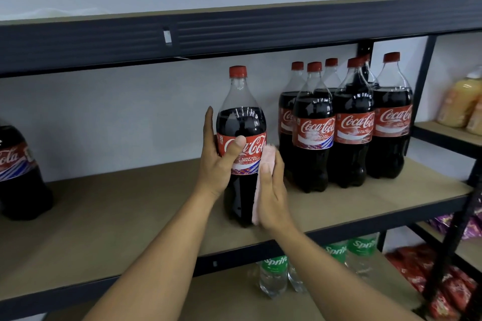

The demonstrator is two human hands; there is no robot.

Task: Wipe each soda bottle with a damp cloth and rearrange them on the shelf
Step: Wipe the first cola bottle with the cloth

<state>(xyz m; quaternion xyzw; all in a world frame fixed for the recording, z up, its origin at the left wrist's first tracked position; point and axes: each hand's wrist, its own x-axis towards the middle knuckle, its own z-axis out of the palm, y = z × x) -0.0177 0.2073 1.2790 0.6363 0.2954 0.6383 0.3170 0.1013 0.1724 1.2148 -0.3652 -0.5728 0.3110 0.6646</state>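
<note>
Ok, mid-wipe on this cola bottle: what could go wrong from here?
1. The bottle stands near the front edge of the shelf. The right hand presses the cloth sideways against it, so it could tip off if the left hand loosens.
2. The right hand could bump the packed bottles close beside it.

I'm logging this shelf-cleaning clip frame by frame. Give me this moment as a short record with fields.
left hand: grips the held cola bottle at its label
right hand: presses the pink cloth against that bottle's right side
held cola bottle: upright on the shelf, red cap on
other cola bottles: cluster on the right; lone bottle at the left edge
lower shelf: Sprite bottles
</note>
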